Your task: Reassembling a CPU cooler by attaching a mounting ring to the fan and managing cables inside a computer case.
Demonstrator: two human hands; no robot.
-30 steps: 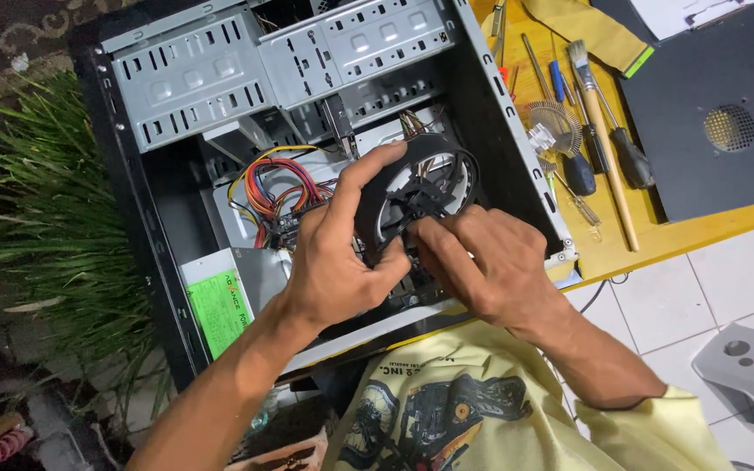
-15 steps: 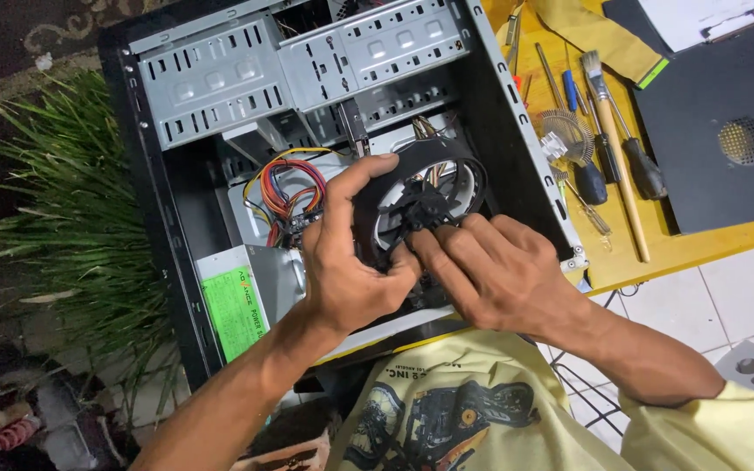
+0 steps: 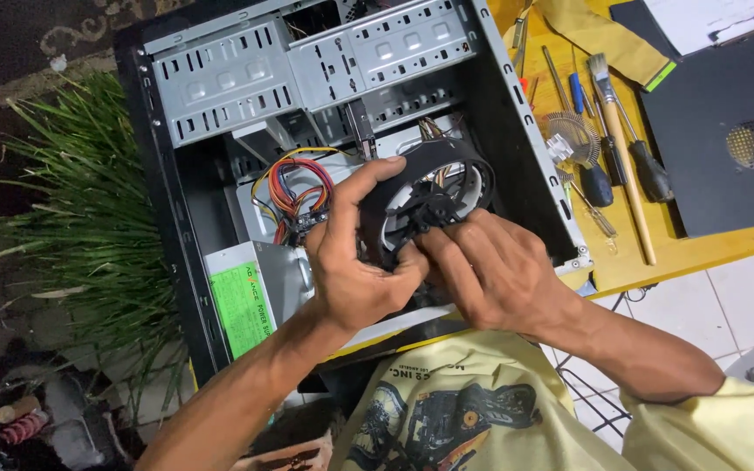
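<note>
Case point(image 3: 220, 78), open on its side, fills most of the view: a black computer shell with grey metal drive bays across its top half and a bundle of coloured wires point(image 3: 294, 196) in the middle. A silver power supply point(image 3: 259, 292) with a green label sits in its lower left corner. Left of the case, green plant leaves point(image 3: 80, 218) spread over the dark ground. To the right lies a yellow table point(image 3: 656, 257), and on it a black side panel point(image 3: 717, 148) with a round vent grille. Between case and panel, tools lie side by side: a wooden-handled brush point(image 3: 626, 157), two screwdrivers point(image 3: 652, 170) with black handles, and a small round heatsink point(image 3: 569, 135).

A black round fan point(image 3: 429, 196) sits inside the case, just right of the wires, tilted up toward the camera. The left hand point(image 3: 351, 270) grips its left rim, thumb hooked over the top edge and fingers curled beneath. The right hand point(image 3: 495, 270) holds the fan's lower right side, its fingertips point(image 3: 425, 249) pressed together against the hub, just beside the left hand's knuckles. Both hands close firmly around the fan. A yellow printed shirt point(image 3: 464, 410) shows at the bottom.
</note>
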